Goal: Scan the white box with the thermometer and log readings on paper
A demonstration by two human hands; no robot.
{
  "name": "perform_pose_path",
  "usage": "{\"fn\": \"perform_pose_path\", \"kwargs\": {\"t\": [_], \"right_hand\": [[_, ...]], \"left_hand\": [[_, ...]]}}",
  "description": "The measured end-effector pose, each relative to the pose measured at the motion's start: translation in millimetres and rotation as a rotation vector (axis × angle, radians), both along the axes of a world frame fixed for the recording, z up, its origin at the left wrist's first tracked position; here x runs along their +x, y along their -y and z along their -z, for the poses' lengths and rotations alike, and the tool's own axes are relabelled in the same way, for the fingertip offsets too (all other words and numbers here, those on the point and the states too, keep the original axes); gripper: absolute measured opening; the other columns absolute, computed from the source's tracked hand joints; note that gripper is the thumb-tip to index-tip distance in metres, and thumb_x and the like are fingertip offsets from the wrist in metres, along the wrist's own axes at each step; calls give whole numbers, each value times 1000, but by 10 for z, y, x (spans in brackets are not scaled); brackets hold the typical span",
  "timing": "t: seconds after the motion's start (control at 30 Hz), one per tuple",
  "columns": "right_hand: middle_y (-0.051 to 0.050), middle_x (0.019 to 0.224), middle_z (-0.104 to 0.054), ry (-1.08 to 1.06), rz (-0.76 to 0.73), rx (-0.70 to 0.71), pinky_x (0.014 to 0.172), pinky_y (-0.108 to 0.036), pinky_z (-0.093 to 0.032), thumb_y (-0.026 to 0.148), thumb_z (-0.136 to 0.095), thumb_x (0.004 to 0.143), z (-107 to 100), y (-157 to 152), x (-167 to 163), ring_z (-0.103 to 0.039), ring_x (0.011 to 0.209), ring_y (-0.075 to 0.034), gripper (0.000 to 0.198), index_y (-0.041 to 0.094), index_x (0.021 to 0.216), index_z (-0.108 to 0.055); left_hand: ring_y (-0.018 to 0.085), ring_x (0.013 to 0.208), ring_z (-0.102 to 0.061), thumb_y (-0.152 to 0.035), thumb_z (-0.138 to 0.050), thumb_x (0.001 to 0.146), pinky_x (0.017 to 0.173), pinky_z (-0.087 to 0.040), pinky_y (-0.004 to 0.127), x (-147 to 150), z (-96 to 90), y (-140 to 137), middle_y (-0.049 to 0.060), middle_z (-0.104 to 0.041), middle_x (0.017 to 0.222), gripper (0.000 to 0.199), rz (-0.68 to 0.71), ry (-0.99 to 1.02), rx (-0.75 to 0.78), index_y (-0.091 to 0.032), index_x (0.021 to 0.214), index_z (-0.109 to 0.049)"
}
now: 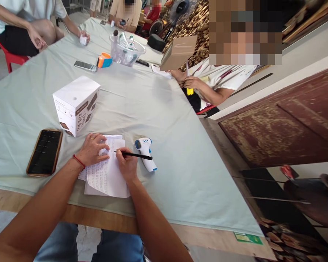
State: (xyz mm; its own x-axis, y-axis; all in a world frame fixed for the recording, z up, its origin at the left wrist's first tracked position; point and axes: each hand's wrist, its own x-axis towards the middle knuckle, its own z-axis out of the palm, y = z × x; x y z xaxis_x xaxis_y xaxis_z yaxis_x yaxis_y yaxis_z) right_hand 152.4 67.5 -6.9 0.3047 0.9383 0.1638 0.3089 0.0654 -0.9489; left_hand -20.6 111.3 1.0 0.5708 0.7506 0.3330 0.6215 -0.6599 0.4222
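Note:
A stack of white paper sheets (109, 178) with rows of small writing lies before me at the table's near side. My left hand (94, 150) rests on its upper left part, fingers spread and bent a little. In my right hand (128, 165) is a slim black pen (138, 155), its tip touching or just above the page. Right of the papers lies a white and blue infrared thermometer (145, 153). A white printed box (76, 103) stands beyond my left hand. Farther left lies a dark smartphone (44, 152) in a brown-edged case.
A pale green cloth (186, 174) covers the table. Farther back are a clear basin of bottles (128, 54), a grey phone (85, 65) and an orange and blue tape roll (104, 60). At right, a person holds a cardboard box (179, 52) and a yellow-handled tool (190, 90). Others sit around.

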Motion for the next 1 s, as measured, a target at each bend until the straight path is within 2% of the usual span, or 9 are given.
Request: {"fn": "perform_pose_path", "kwargs": {"t": [0.33,1.0], "right_hand": [[1,64,-63,65,-6,-28,67,-31,-47,40,-52,72,7,-4,-5,-56,66,-18,20,23,66,-58],[0,63,-61,13,10,-23,66,-31,-47,40,-52,70,-29,2,-8,-56,64,-17,20,22,65,-57]], "left_hand": [[28,119,-51,-39,-75,77,107,-28,49,-9,6,-12,7,-61,121,21,5,0,-6,-27,93,-72],[28,120,-51,-38,-75,77,108,-26,49,-5,10,-10,8,-61,121,21,0,3,-15,-25,93,-73]]}}
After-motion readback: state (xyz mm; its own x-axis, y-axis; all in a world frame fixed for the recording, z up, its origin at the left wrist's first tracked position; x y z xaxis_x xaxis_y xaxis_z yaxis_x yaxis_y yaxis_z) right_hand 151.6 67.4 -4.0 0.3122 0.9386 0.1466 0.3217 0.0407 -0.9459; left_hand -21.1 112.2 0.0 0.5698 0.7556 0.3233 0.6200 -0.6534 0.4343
